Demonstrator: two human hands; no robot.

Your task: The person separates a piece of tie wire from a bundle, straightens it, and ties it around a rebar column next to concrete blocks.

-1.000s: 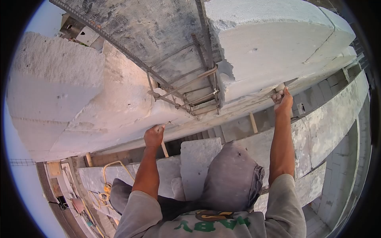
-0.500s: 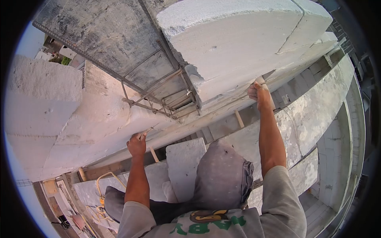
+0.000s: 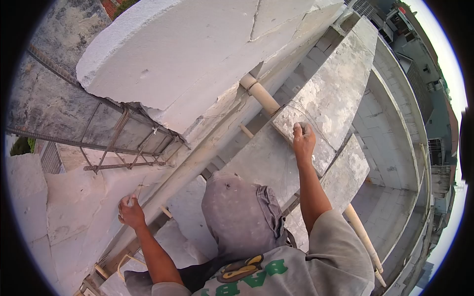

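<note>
My left hand (image 3: 132, 212) is closed in a loose pinch beside the pale block wall (image 3: 74, 207). A thin wire-like piece (image 3: 141, 188) sticks up at its fingertips. Over the weathered grey board (image 3: 340, 74), my right hand (image 3: 304, 140) has its fingers curled together; whatever they may hold is too fine to make out. Just beyond that hand, a bamboo pole (image 3: 260, 94) runs from a gap in the wall to the board's edge. Thin wire (image 3: 316, 114) loops across the board.
A rebar cage (image 3: 131, 135) juts out between the wall and a large white block section (image 3: 163, 64). My knee (image 3: 239, 212) is bent above the boards. A lower curved block wall (image 3: 395, 113) and another bamboo pole (image 3: 363, 237) lie to the right, with buildings (image 3: 434, 98) beyond.
My view has turned to the right. My right hand has come off the bamboo pole and back over the board. My left hand stays near the wall, the thin piece now pointing upward.
</note>
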